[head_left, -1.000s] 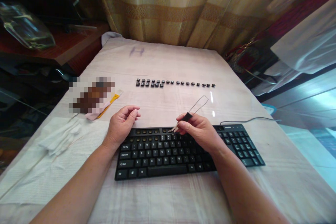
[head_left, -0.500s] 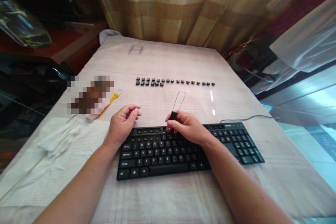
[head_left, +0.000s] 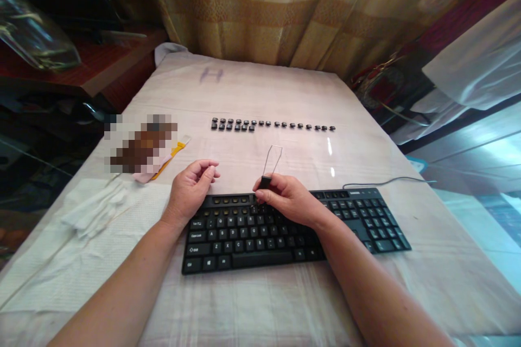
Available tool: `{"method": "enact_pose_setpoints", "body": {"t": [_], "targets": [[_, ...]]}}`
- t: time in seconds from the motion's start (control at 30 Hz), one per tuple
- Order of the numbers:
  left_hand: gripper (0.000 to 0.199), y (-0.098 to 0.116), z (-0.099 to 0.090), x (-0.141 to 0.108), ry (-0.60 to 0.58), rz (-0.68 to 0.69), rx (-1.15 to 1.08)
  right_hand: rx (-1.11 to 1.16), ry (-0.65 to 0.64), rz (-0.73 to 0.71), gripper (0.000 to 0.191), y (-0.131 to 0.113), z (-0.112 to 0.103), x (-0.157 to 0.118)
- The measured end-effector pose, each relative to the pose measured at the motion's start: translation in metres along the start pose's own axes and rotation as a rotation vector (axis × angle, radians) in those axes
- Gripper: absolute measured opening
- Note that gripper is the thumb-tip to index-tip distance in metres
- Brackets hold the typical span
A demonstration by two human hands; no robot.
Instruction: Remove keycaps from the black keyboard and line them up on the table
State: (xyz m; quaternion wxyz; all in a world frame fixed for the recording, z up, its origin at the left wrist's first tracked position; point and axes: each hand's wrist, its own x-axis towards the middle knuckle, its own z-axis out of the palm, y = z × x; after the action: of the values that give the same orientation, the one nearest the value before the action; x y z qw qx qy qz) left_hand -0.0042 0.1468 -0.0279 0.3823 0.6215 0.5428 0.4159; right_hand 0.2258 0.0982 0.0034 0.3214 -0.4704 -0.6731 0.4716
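Observation:
A black keyboard [head_left: 260,230] lies across the cloth, with several key places at its upper left lacking caps. My right hand [head_left: 285,195] pinches a keycap puller [head_left: 266,181] by its black middle; one pair of wire loops points up and away, while the lower end is at the top key rows, partly hidden by my fingers. Beside the keyboard's top left corner rests my left hand [head_left: 193,181], its fingers curled and thumb against them, with no object visible in it. Beyond the keyboard, removed black keycaps [head_left: 244,122] stand in two rows.
On the left lie white cloths [head_left: 93,211], a yellow-handled tool [head_left: 169,160] and a blurred-out item. A cable [head_left: 386,180] runs right from the keyboard. A glass jar [head_left: 38,38] rests on the wooden cabinet [head_left: 118,62]; a curtain [head_left: 260,11] hangs behind.
My right hand has shifted slightly left, and the puller's upper loops have moved left and down a little. My left hand looks the same.

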Motion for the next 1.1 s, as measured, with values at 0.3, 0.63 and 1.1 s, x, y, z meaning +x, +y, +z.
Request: {"method": "enact_pose_setpoints", "body": {"t": [0.3, 0.63, 1.1], "targets": [[0.031, 0.003, 0.000, -0.001, 0.002, 0.008, 0.011, -0.368, -0.038, -0.205, 0.006, -0.013, 0.002, -0.002], [0.030, 0.004, 0.000, -0.001, 0.001, 0.004, 0.003, -0.381, -0.026, -0.265, 0.010, -0.006, 0.001, -0.007], [0.031, 0.005, 0.001, -0.001, -0.002, -0.004, 0.016, -0.447, -0.095, -0.094, 0.021, -0.005, -0.001, -0.008]]}}
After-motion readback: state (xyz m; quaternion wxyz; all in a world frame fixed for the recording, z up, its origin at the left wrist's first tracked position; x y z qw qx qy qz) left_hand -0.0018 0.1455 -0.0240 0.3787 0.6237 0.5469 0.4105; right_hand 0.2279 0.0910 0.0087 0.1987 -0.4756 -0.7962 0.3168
